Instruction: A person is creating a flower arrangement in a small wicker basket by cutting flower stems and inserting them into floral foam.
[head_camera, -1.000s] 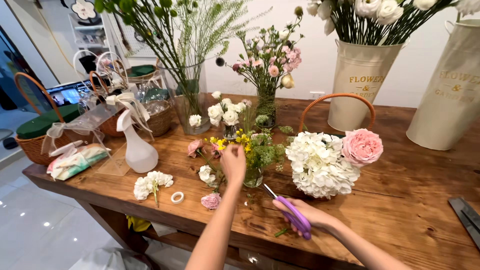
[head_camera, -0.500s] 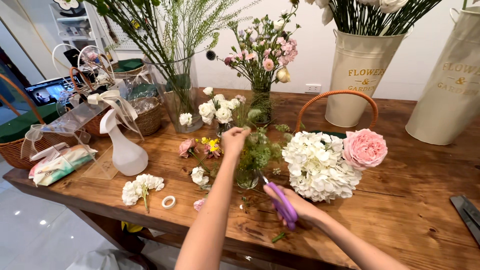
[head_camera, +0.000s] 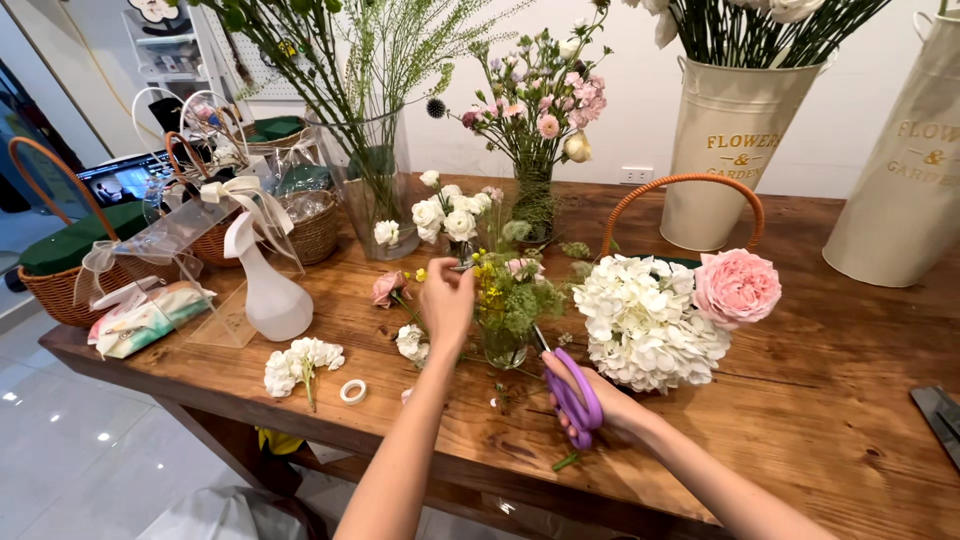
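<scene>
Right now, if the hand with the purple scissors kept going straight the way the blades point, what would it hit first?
Probably the small glass vase of mixed stems: the right hand aims the purple scissors up-left at it, blades already near the stems. Depth is hard to judge.

Your right hand (head_camera: 600, 395) holds scissors (head_camera: 575, 400) with bright purple handles. The worktop (head_camera: 800, 400) is warm brown wood with darker grain lines. Right of the scissors you see a white hydrangea (head_camera: 645, 320) beside a pale pink rose (head_camera: 737, 287), under an orange basket handle (head_camera: 683, 195). Beyond them, the tall bucket (head_camera: 735, 150) is cream with gold lettering. Left of the scissors, the small vase (head_camera: 505, 300) carries green, yellow and pink sprigs. Further left, the spray bottle (head_camera: 270, 290) is plain white, the tape roll (head_camera: 352, 391) white too, and the loose flowers (head_camera: 300, 360) white on green stems. The wicker basket (head_camera: 60, 270) is tan with dark green foam and an orange handle.
</scene>
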